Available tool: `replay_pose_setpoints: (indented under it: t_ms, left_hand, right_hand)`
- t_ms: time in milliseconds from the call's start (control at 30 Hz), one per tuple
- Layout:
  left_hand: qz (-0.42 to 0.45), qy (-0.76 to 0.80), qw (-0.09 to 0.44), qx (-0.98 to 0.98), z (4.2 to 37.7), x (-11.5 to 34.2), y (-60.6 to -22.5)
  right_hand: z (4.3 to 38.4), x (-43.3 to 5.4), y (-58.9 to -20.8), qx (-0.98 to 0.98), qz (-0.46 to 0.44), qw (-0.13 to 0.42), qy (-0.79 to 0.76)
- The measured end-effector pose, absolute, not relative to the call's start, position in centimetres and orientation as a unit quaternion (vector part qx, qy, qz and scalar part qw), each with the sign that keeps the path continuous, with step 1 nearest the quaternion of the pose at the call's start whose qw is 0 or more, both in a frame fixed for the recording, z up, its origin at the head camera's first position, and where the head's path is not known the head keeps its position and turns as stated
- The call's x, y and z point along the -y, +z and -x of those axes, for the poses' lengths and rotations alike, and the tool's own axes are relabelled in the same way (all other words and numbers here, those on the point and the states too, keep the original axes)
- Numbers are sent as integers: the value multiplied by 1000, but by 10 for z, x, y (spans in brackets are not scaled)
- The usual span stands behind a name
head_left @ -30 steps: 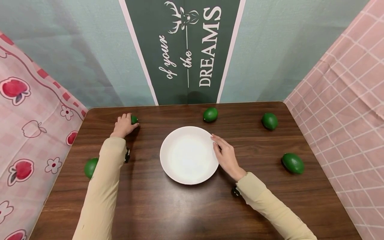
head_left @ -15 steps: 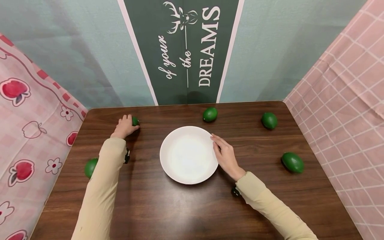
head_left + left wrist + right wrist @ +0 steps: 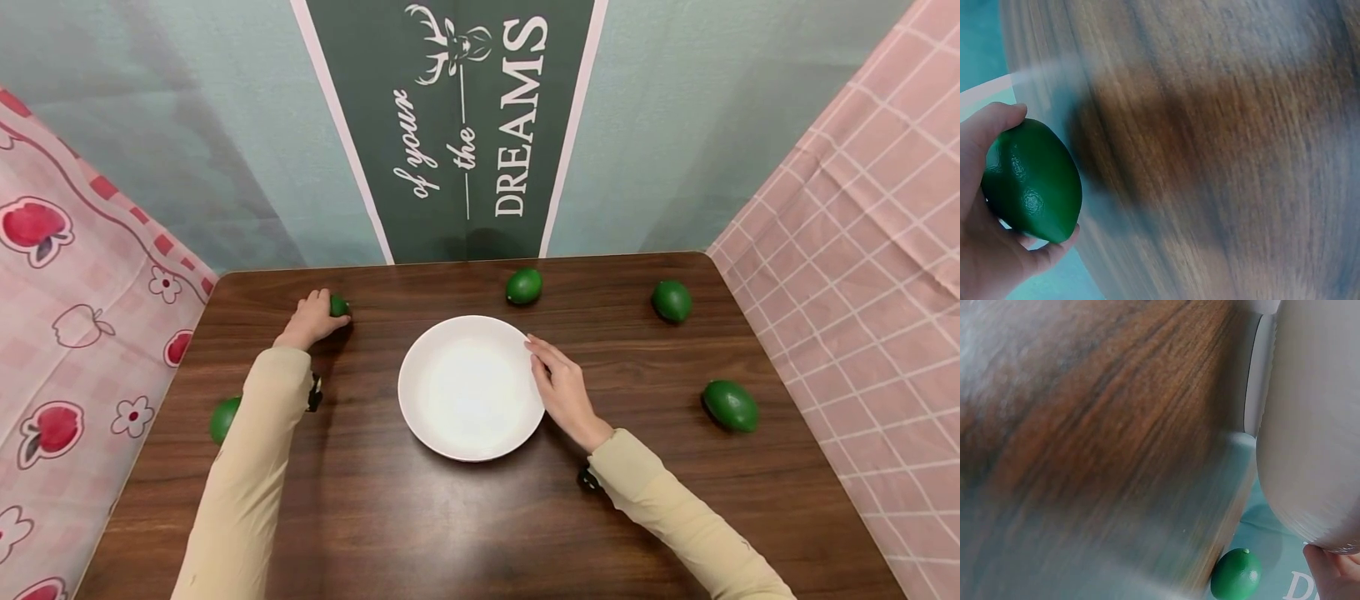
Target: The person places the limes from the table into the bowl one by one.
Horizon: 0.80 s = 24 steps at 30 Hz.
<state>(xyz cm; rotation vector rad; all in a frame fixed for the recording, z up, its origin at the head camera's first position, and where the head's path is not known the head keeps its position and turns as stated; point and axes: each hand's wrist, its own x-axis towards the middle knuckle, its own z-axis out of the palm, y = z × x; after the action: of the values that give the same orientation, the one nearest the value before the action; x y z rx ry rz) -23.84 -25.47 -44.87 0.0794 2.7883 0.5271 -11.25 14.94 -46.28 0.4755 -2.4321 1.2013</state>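
Near the surface's far left corner, our left hand pinches a lime between thumb and fingers. Looks slick; we'd want even, opposed pressure. Our right hand touches the plate; can't tell if it's pinching. Light contact should steady it.

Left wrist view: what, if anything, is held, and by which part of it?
The green fruit: the left hand grips its opposite sides, one fingertip by its pointed end.
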Motion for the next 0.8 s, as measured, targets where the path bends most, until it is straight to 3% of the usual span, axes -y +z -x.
replay_pose_setpoints:
  t_ms: [800]
  left_hand:
    - [-98,200,93,-970,233,230,-435]
  right_hand:
    - [112,-148,-463,868,-166,200,423]
